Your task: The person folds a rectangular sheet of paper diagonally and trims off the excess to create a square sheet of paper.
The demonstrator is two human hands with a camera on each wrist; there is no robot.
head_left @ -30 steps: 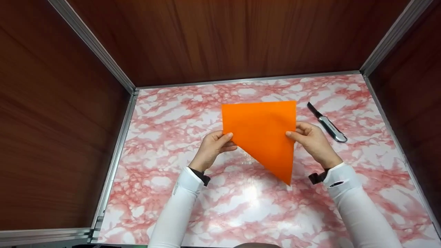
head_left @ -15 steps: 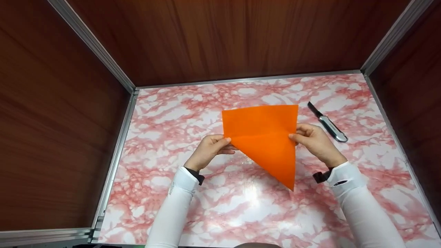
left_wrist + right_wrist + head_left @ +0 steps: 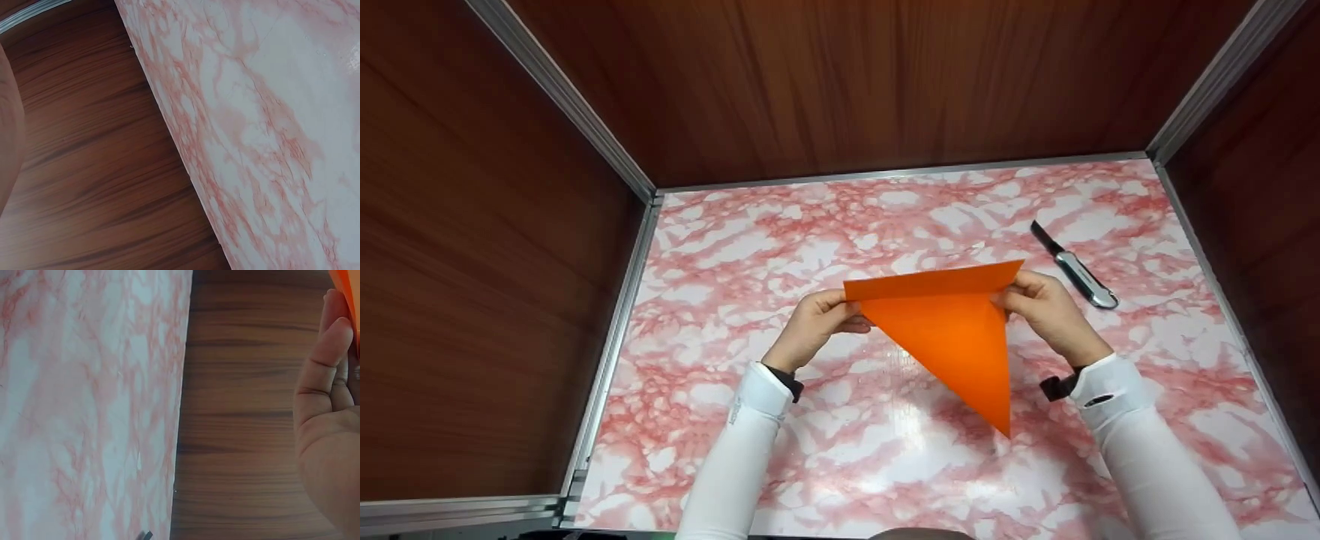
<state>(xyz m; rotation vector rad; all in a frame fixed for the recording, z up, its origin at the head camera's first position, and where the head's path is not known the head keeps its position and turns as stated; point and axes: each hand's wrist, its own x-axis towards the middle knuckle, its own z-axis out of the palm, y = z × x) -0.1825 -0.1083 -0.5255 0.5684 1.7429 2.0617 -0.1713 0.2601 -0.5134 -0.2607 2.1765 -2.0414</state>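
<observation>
Currently, your left grip [image 3: 814, 324] and right grip [image 3: 1050, 311] pinch orange paper [image 3: 952, 337], likely light and crease-prone; hold its side edges.

White sleeves [image 3: 731, 465], black wrist straps [image 3: 785, 380]
We find faint lettering [image 3: 735, 411] (too small for us to read) along the left sleeve, a dark oval mark [image 3: 1099, 400] on the right cuff [image 3: 1117, 390], and a blocky black piece [image 3: 1056, 388] at the right wrist.
</observation>
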